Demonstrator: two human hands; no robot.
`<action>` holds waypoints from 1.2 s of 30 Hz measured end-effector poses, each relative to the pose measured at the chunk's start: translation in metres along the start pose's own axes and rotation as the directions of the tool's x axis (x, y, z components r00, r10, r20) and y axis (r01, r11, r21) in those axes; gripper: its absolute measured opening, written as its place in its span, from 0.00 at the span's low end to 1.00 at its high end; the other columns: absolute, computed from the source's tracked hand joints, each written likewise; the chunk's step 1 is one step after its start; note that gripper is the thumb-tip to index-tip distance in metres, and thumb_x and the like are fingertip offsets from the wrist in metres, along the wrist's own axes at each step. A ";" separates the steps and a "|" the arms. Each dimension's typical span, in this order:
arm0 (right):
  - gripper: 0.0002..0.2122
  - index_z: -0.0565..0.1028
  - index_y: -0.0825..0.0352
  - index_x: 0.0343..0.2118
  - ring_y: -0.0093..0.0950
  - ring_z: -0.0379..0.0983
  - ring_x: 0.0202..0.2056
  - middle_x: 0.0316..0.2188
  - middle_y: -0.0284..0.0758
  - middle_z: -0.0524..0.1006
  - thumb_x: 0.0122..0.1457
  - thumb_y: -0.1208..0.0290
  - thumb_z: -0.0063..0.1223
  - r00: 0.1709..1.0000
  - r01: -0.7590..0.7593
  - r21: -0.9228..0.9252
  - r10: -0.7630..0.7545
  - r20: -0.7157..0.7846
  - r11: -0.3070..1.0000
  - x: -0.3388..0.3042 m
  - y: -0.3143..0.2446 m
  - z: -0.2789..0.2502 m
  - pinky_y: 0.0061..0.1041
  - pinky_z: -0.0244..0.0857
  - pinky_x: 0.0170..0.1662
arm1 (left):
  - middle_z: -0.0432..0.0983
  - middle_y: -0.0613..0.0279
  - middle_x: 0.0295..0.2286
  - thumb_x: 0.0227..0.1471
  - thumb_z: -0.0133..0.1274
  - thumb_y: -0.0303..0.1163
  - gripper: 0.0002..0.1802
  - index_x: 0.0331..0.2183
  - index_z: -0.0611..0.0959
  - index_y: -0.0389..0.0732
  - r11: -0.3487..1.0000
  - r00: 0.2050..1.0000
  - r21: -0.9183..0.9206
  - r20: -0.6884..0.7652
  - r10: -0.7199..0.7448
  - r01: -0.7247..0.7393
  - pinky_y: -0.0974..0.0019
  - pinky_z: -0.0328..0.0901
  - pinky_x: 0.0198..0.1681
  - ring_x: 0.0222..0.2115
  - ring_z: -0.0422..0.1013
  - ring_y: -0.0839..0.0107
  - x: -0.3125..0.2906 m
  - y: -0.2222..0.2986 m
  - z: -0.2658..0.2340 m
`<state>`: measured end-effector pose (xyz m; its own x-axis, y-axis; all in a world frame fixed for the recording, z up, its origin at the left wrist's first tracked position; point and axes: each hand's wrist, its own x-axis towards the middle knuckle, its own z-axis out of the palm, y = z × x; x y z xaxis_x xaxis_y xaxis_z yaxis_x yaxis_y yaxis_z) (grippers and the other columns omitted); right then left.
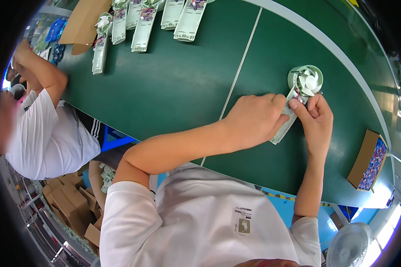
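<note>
A half-assembled handheld fan [308, 81] lies on the green table in front of me, its pale green round head away from me and its handle slanting down toward me. White blades sit inside the ring, and red wiring shows at the neck. My left hand [257, 121] is closed over the upper handle, fingertips by the wiring. My right hand [317, 118] grips the neck from the other side, thumb on the handle and fingers curled. What the fingertips pinch there is partly hidden.
Several open pale green fan housings [143, 31] with circuit boards lie at the far left, beside a cardboard box [85, 22]. A carton of small coloured parts [370, 161] stands at the right. A co-worker [49, 133] sits on my left. A white electric fan [349, 244] stands at lower right.
</note>
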<state>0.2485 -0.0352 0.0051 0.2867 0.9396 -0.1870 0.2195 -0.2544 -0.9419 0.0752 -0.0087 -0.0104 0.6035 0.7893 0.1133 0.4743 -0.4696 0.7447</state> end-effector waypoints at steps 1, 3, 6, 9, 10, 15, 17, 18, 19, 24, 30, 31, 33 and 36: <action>0.12 0.67 0.64 0.24 0.09 0.52 0.23 0.19 0.18 0.62 0.55 0.75 0.63 0.999 0.025 -0.027 -0.024 0.037 0.999 0.002 0.005 -0.002 0.14 0.45 0.24 | 0.75 0.51 0.24 0.52 0.57 0.37 0.16 0.30 0.73 0.33 1.000 1.000 0.003 -0.002 0.006 -0.006 0.55 0.70 0.27 0.24 0.75 0.52 0.000 0.001 -0.002; 0.15 0.63 0.62 0.23 0.09 0.52 0.23 0.19 0.18 0.61 0.55 0.75 0.63 0.996 0.064 -0.041 -0.061 0.062 0.997 0.004 0.006 -0.004 0.13 0.45 0.25 | 0.75 0.51 0.25 0.52 0.57 0.37 0.16 0.30 0.73 0.33 1.000 1.000 -0.012 0.015 -0.013 0.013 0.55 0.70 0.27 0.25 0.75 0.52 -0.001 0.000 0.000; 0.13 0.64 0.63 0.24 0.08 0.49 0.22 0.19 0.17 0.58 0.54 0.78 0.61 0.985 0.046 -0.004 -0.044 0.169 0.999 0.004 0.001 -0.010 0.13 0.44 0.25 | 0.75 0.52 0.28 0.51 0.58 0.39 0.18 0.33 0.73 0.34 0.999 0.998 -0.019 0.033 -0.048 0.048 0.56 0.70 0.28 0.26 0.75 0.53 0.001 0.002 -0.004; 0.07 0.70 0.65 0.28 0.08 0.49 0.22 0.18 0.16 0.58 0.55 0.79 0.59 0.977 0.004 0.002 -0.004 0.213 1.000 -0.002 0.001 -0.032 0.13 0.42 0.25 | 0.74 0.56 0.31 0.50 0.60 0.40 0.19 0.38 0.75 0.37 1.000 0.996 -0.014 -0.090 -0.025 0.024 0.59 0.70 0.28 0.27 0.74 0.56 0.001 0.008 -0.011; 0.04 0.74 0.67 0.33 0.08 0.48 0.20 0.17 0.16 0.58 0.57 0.75 0.57 0.977 0.056 0.003 -0.056 0.205 0.998 0.001 0.006 -0.037 0.12 0.40 0.23 | 0.73 0.58 0.33 0.50 0.61 0.39 0.19 0.40 0.76 0.39 1.000 0.975 -0.010 -0.222 0.009 -0.012 0.61 0.70 0.28 0.28 0.74 0.59 0.001 0.010 -0.012; 0.08 0.77 0.69 0.37 0.09 0.48 0.17 0.15 0.16 0.60 0.61 0.70 0.54 0.955 -0.118 0.147 0.071 0.288 0.982 0.000 0.006 -0.037 0.14 0.38 0.20 | 0.72 0.62 0.33 0.48 0.62 0.30 0.14 0.40 0.80 0.42 0.955 0.897 0.030 -0.336 0.287 -0.294 0.66 0.70 0.27 0.26 0.73 0.64 0.015 0.003 -0.004; 0.09 0.78 0.69 0.39 0.09 0.48 0.16 0.14 0.16 0.60 0.62 0.68 0.53 0.948 -0.132 0.181 0.071 0.309 0.975 -0.001 0.007 -0.034 0.15 0.37 0.19 | 0.72 0.62 0.32 0.48 0.61 0.27 0.12 0.38 0.81 0.41 0.933 0.869 0.043 -0.351 0.350 -0.359 0.67 0.69 0.27 0.26 0.73 0.66 0.018 -0.004 0.003; 0.09 0.79 0.69 0.39 0.09 0.48 0.16 0.14 0.16 0.60 0.63 0.69 0.52 0.952 -0.096 0.173 0.039 0.303 0.980 -0.003 0.006 -0.033 0.15 0.38 0.19 | 0.73 0.61 0.32 0.48 0.61 0.26 0.11 0.37 0.81 0.40 0.932 0.865 0.019 -0.367 0.343 -0.362 0.67 0.69 0.27 0.26 0.73 0.66 0.020 -0.005 0.005; 0.10 0.79 0.70 0.39 0.09 0.48 0.16 0.14 0.16 0.60 0.63 0.69 0.52 0.955 -0.060 0.164 0.009 0.296 0.985 -0.005 0.006 -0.032 0.15 0.38 0.18 | 0.73 0.61 0.31 0.48 0.61 0.25 0.09 0.36 0.81 0.40 0.931 0.861 -0.006 -0.383 0.334 -0.364 0.66 0.69 0.26 0.26 0.73 0.66 0.021 -0.005 0.006; 0.09 0.80 0.70 0.38 0.08 0.49 0.16 0.15 0.17 0.63 0.62 0.70 0.53 0.959 -0.129 0.231 0.062 0.277 0.964 -0.005 0.005 -0.028 0.15 0.37 0.18 | 0.76 0.62 0.29 0.47 0.61 0.22 0.14 0.39 0.80 0.40 0.955 0.913 -0.085 -0.329 0.241 -0.283 0.69 0.67 0.23 0.22 0.72 0.70 0.016 0.005 0.004; 0.07 0.80 0.69 0.33 0.08 0.50 0.16 0.17 0.20 0.68 0.59 0.70 0.56 0.943 -0.240 0.263 0.161 0.290 0.935 -0.007 0.003 -0.026 0.16 0.36 0.18 | 0.79 0.65 0.27 0.45 0.62 0.18 0.24 0.45 0.75 0.38 0.937 0.925 -0.225 -0.333 0.183 -0.266 0.75 0.58 0.16 0.14 0.61 0.80 0.012 0.000 0.018; 0.07 0.80 0.69 0.31 0.08 0.50 0.16 0.18 0.21 0.69 0.58 0.70 0.57 0.943 -0.248 0.257 0.172 0.285 0.934 -0.007 0.004 -0.026 0.16 0.36 0.18 | 0.79 0.65 0.27 0.44 0.63 0.17 0.25 0.46 0.74 0.37 0.926 0.916 -0.245 -0.354 0.190 -0.287 0.76 0.56 0.15 0.13 0.59 0.82 0.012 -0.001 0.019; 0.07 0.80 0.69 0.31 0.08 0.50 0.16 0.18 0.21 0.69 0.58 0.70 0.57 0.935 -0.279 0.290 0.191 0.297 0.915 -0.006 0.006 -0.026 0.16 0.36 0.18 | 0.79 0.65 0.27 0.44 0.62 0.17 0.26 0.46 0.74 0.37 0.927 0.920 -0.235 -0.335 0.206 -0.293 0.76 0.56 0.15 0.13 0.59 0.82 0.012 -0.001 0.018; 0.07 0.80 0.69 0.31 0.09 0.50 0.16 0.18 0.21 0.69 0.58 0.70 0.58 0.922 -0.321 0.326 0.213 0.324 0.889 -0.003 0.007 -0.027 0.16 0.36 0.18 | 0.79 0.65 0.27 0.45 0.62 0.16 0.26 0.47 0.73 0.37 0.926 0.918 -0.221 -0.325 0.227 -0.307 0.76 0.56 0.15 0.13 0.59 0.83 0.013 -0.003 0.016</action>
<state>0.2744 -0.0463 0.0064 0.0092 0.8859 -0.4637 -0.2011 -0.4526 -0.8687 0.0921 -0.0034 -0.0221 0.4536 0.7465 0.4868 0.1117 -0.5895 0.8000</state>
